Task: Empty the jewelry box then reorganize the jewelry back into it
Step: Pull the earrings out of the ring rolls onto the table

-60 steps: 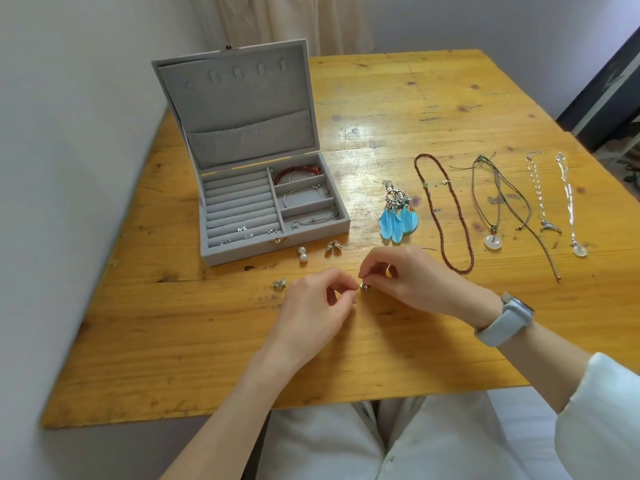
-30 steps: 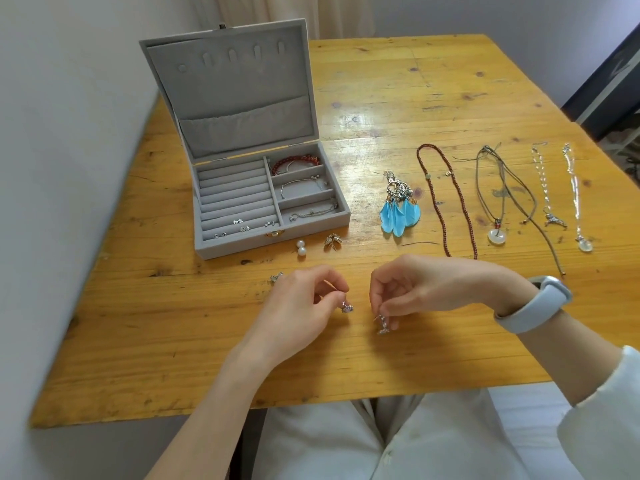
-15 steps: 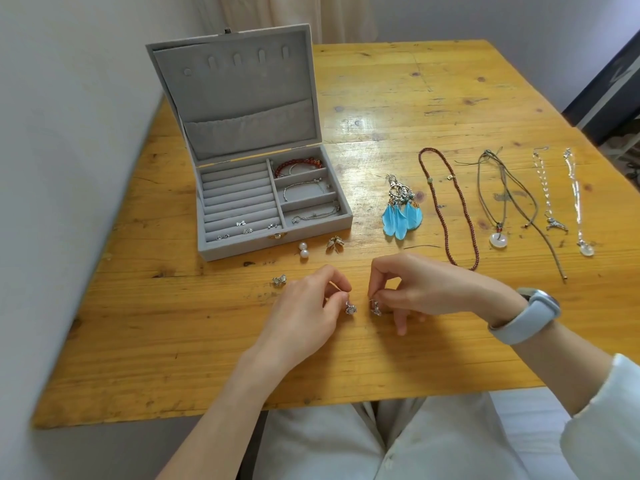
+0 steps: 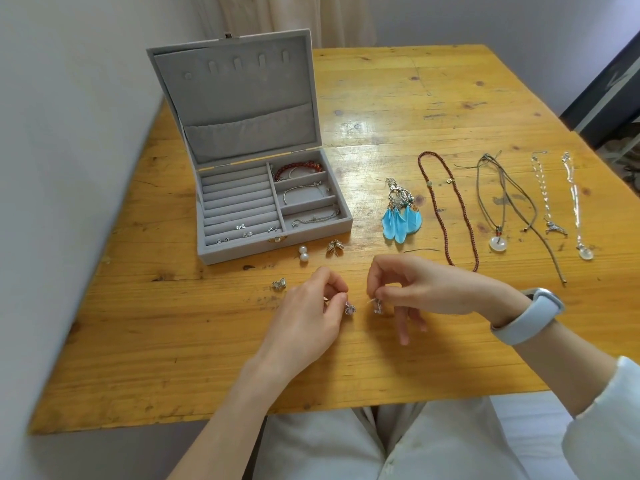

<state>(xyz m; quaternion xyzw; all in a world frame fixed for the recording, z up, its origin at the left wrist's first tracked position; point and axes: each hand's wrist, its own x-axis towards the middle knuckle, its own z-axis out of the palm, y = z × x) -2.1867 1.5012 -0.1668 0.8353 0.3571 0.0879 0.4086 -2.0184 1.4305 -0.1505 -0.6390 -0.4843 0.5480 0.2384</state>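
Item: paired stud earrings, one pinched in your left hand [image 4: 311, 313] fingers, one in your right hand [image 4: 420, 289], both nearside of the jewelry box [image 4: 273, 216], left hand nearer its ring rows.

Left hand [image 4: 308, 313], right hand [image 4: 419, 289] each pinch small earring; jewelry box [image 4: 239, 251] open.

My orange-stained wooden table [image 4: 398, 368], knotted and scuffed, fills the middle of the frame. A pale wall [image 4: 62, 140] runs down the left side, with a cream curtain [image 4: 277, 15] hanging at top centre. A light-blue watch [image 4: 526, 320] circles my wrist at right, above a white sleeve [image 4: 602, 424]. My white trousers [image 4: 346, 445] show along the bottom edge.
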